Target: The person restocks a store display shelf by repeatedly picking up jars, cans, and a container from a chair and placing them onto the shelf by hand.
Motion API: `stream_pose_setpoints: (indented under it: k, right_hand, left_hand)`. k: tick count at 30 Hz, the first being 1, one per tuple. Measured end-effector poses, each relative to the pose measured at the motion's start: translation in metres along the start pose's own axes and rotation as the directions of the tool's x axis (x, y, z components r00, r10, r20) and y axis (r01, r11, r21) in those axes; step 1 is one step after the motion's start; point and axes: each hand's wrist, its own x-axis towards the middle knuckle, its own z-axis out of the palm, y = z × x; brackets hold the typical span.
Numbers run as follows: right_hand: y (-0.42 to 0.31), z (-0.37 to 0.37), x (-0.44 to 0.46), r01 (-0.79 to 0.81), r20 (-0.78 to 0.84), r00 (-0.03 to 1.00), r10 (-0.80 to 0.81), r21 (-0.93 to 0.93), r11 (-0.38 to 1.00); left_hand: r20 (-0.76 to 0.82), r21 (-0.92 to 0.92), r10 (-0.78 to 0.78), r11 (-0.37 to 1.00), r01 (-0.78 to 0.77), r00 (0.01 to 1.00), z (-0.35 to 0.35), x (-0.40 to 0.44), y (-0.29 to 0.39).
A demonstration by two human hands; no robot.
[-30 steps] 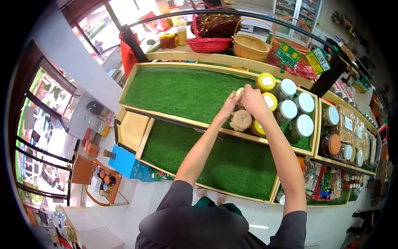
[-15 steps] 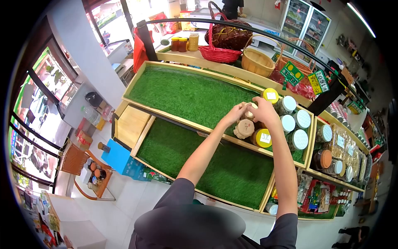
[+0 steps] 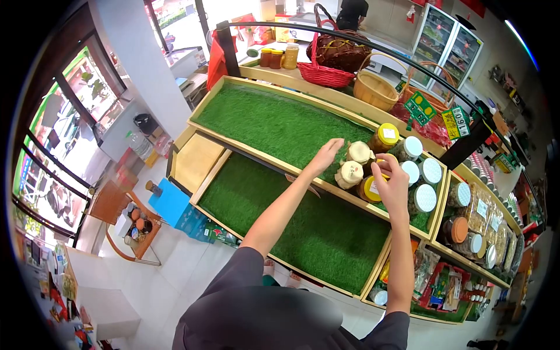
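Two jars with beige cloth-like covers, a rear covered jar [image 3: 359, 152] and a front covered jar [image 3: 349, 175], stand on the green turf of the upper shelf [image 3: 274, 119]. Just left of them is my left hand [image 3: 327, 157], fingers stretched and holding nothing. My right hand [image 3: 392, 182] hovers at the right of the covered jars, thumb and fingers apart, over a front yellow-lidded jar [image 3: 368, 189]; whether it touches that jar is hard to tell. Behind stands a rear yellow-lidded jar [image 3: 385, 137]. Several pale-lidded jars, one large pale-lidded jar [image 3: 422, 199] among them, are to the right.
Below is a lower turf shelf [image 3: 326, 239]. A red basket [image 3: 326, 76] and a tan basket [image 3: 375, 90] sit behind the rail [image 3: 361, 41]. Packaged goods [image 3: 479, 204] fill the right section. A chair [image 3: 149, 233] holds several jars at left.
Both hands have come off the rear covered jar and moved apart, the left to the left, the right to the right and down. The camera view has shifted slightly.
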Motion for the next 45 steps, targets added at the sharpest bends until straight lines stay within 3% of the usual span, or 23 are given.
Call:
stream_pose_setpoints:
  k: [4, 6, 8, 11, 12, 14, 16, 18, 20, 21, 22, 23, 24, 25, 26, 27, 29, 31, 35, 37, 41, 43, 45]
  right_hand:
    - [-0.011, 0.001, -0.039, 0.009, -0.127, 0.992, 0.004, 0.097, 0.995]
    - [-0.018, 0.021, -0.069, 0.019, -0.191, 0.981, 0.019, 0.194, 0.981]
    - [-0.007, 0.055, -0.106, -0.012, -0.088, 0.995, 0.037, 0.265, 0.964]
    - [0.01, 0.121, -0.172, -0.338, 0.259, 0.931, 0.257, 0.351, 0.873]
    - [0.029, 0.153, -0.199, -0.473, 0.387, 0.857, 0.341, 0.325, 0.819]
    - [0.072, 0.217, -0.266, -0.438, 0.431, 0.834, 0.345, 0.136, 0.889]
    - [0.108, 0.275, -0.331, -0.702, 0.56, 0.602, 0.569, 0.033, 0.711]
    - [0.105, 0.302, -0.371, -0.933, 0.653, 0.29, 0.7, 0.032, 0.357]
    - [0.124, 0.323, -0.418, -0.97, 0.678, 0.127, 0.724, -0.068, 0.234]
    - [0.125, 0.327, -0.438, -0.936, 0.609, 0.162, 0.776, -0.155, 0.317]
    - [0.139, 0.332, -0.459, -0.911, 0.606, 0.198, 0.77, -0.176, 0.372]
    - [0.137, 0.326, -0.462, -0.847, 0.602, 0.171, 0.78, -0.315, 0.428]
    - [0.17, 0.336, -0.495, -0.756, 0.577, 0.345, 0.74, -0.295, 0.583]
    - [0.122, 0.317, -0.465, -0.744, 0.572, 0.253, 0.78, -0.4, 0.535]
    - [0.109, 0.314, -0.459, -0.733, 0.543, 0.183, 0.819, -0.48, 0.482]
    - [0.137, 0.321, -0.475, -0.743, 0.5, 0.136, 0.855, -0.52, 0.422]
    - [0.146, 0.331, -0.476, -0.745, 0.492, 0.124, 0.862, -0.527, 0.408]
    - [0.131, 0.347, -0.473, -0.685, 0.52, 0.144, 0.842, -0.562, 0.464]
    - [0.076, 0.421, -0.449, -0.535, 0.622, 0.13, 0.772, -0.611, 0.583]
    - [0.05, 0.474, -0.441, -0.524, 0.715, 0.095, 0.693, -0.556, 0.645]
    - [-0.04, 0.556, -0.416, -0.475, 0.882, 0.144, 0.449, -0.336, 0.813]
    - [-0.074, 0.588, -0.409, -0.485, 0.906, 0.142, 0.399, -0.288, 0.826]
    - [-0.089, 0.616, -0.402, -0.509, 0.927, 0.153, 0.342, -0.223, 0.831]
  left_hand:
    - [-0.086, 0.051, 0.086, 0.995, -0.082, 0.993, -0.012, -0.038, 0.003]
    - [-0.07, 0.205, 0.304, 0.937, -0.284, 0.95, -0.018, -0.064, 0.001]
    - [-0.064, 0.319, 0.372, 0.887, -0.334, 0.926, -0.026, -0.085, 0.004]
    - [-0.102, 0.454, 0.45, 0.814, -0.361, 0.887, -0.046, -0.123, -0.008]
    - [-0.134, 0.492, 0.471, 0.795, -0.354, 0.872, -0.056, -0.137, -0.016]
    - [-0.215, 0.522, 0.493, 0.788, -0.327, 0.843, -0.079, -0.178, -0.039]
    - [-0.361, 0.527, 0.439, 0.824, -0.208, 0.822, -0.105, -0.235, -0.073]
    - [-0.488, 0.532, 0.326, 0.846, -0.02, 0.81, -0.139, -0.313, -0.12]
    - [-0.573, 0.544, 0.123, 0.796, 0.264, 0.81, -0.181, -0.42, -0.193]
    - [-0.624, 0.557, 0.047, 0.727, 0.402, 0.78, -0.202, -0.488, -0.239]
    - [-0.729, 0.386, -0.24, 0.631, 0.674, 0.641, -0.216, -0.564, -0.287]
    - [-0.678, 0.16, -0.648, 0.331, 0.93, 0.347, -0.228, -0.633, -0.3]
    - [-0.606, 0.004, -0.767, 0.26, 0.966, 0.209, -0.236, -0.714, -0.336]
    - [-0.623, -0.236, -0.782, 0.202, 0.951, 0.012, -0.225, -0.774, -0.334]
    - [-0.592, -0.483, -0.76, 0.068, 0.873, -0.268, -0.214, -0.82, -0.33]
    - [-0.522, -0.614, -0.796, 0.102, 0.782, -0.306, -0.206, -0.85, -0.305]
    - [-0.439, -0.735, -0.832, 0.116, 0.668, -0.338, -0.206, -0.897, -0.267]
    - [-0.528, -0.77, -0.784, 0.279, 0.574, -0.326, -0.208, -0.942, -0.255]
    - [-0.492, -0.857, -0.782, 0.358, 0.372, -0.381, -0.229, -0.962, -0.246]
    - [-0.498, -0.843, -0.802, 0.361, 0.398, -0.328, -0.248, -0.953, -0.255]
    - [-0.524, -0.771, -0.835, 0.382, 0.508, -0.167, -0.298, -0.903, -0.269]
    - [-0.524, -0.729, -0.847, 0.393, 0.56, -0.089, -0.331, -0.866, -0.264]
    - [-0.626, -0.633, -0.779, 0.487, 0.602, -0.028, -0.363, -0.837, -0.278]
